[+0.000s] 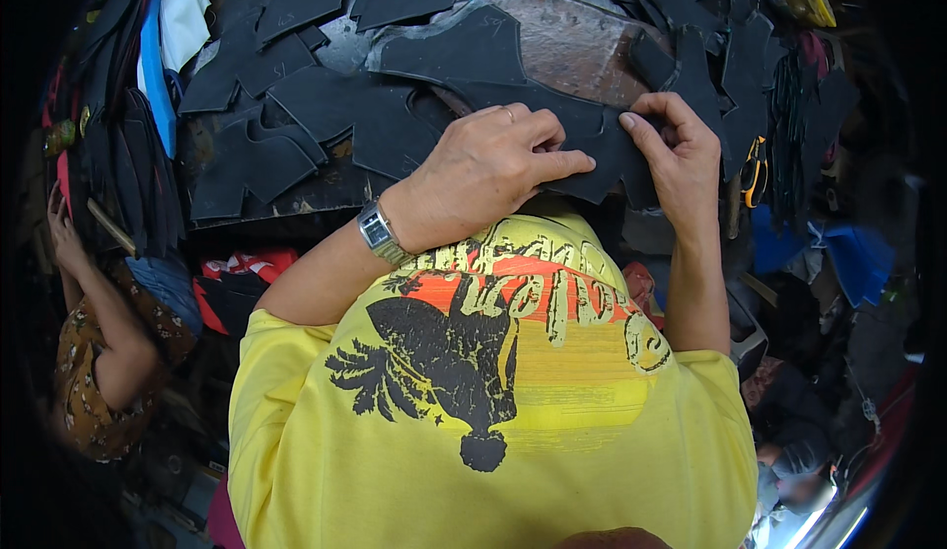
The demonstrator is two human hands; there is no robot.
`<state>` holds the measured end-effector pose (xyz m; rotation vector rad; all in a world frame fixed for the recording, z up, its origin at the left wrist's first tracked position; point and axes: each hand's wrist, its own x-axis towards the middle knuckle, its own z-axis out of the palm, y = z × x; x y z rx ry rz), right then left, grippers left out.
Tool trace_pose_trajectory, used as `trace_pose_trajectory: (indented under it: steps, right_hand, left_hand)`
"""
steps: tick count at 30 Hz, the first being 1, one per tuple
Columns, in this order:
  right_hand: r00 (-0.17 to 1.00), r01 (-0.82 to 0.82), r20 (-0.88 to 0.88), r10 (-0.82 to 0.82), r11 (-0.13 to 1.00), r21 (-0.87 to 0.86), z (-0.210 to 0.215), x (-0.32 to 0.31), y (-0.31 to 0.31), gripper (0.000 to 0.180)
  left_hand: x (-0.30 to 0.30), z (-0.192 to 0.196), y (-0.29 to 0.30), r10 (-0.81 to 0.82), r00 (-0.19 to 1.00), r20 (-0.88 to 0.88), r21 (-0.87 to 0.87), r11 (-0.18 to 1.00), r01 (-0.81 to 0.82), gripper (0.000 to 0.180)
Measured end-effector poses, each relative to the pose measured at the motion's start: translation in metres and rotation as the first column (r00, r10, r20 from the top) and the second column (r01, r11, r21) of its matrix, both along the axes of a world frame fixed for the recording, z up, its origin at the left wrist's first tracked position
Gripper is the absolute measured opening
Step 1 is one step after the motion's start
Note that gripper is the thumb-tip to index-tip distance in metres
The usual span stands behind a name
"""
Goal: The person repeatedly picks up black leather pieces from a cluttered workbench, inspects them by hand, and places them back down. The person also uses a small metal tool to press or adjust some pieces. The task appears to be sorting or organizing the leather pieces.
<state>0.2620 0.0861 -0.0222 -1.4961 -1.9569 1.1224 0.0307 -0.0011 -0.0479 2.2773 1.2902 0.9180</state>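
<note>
Both hands work one dark cut piece (pixel 602 159), a flat black shape of sheet material lying at the near edge of the work surface (pixel 582 41), just right of the frame's centre. The left hand (pixel 488 169) lies knuckles-up over the piece with its fingers curled and pressed down on it; a wristwatch (pixel 378 233) sits on that wrist. The right hand (pixel 681 149) grips the right part of the same piece, thumb on top and fingers wrapped behind the edge, so the two hands are close together and both clamped on the piece. To handle this step well, judged from the grip: keep the left hand as the anchor, flat and steady, so the piece does not slide; let the right hand do the pulling or folding along the edge only; keep the piece clear of the loose stack of similar black cut pieces (pixel 296 125) in the upper left of the frame, since shapes could be mixed. Orange-handled pliers (pixel 755 169) lie at the right, untouched. Another person's arm (pixel 109 332) shows at the lower left, apart from the work
</note>
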Motion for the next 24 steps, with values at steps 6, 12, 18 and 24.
trace_pose_trajectory:
  steps: [6, 12, 18, 24]
  right_hand:
    - [0.978, 0.042, -0.201, -0.062, 0.994, -0.1, -0.0022, 0.0038, -0.0002, 0.013]
    - [0.968, 0.03, -0.247, -0.054, 0.995, -0.098, -0.0031, 0.0073, -0.0019, 0.013]
    - [0.984, 0.039, -0.172, -0.047, 0.998, -0.052, -0.0069, 0.0047, -0.0008, 0.014]
    - [0.999, 0.033, -0.019, -0.033, 0.999, -0.009, -0.0043, 0.002, -0.0009, 0.011]
  left_hand:
    - [0.0019, 0.0015, -0.0043, 0.016, 1.0, -0.01, -0.031, 0.999, -0.016, 0.042]
    - [0.0035, 0.0037, -0.0057, 0.02, 0.999, -0.026, -0.071, 0.997, -0.022, 0.049]
    - [0.0035, 0.0042, -0.0064, 0.021, 1.0, -0.02, -0.071, 0.997, -0.023, 0.043]
    - [0.0036, 0.0032, -0.0052, 0.018, 1.0, -0.02, -0.083, 0.996, -0.02, 0.054]
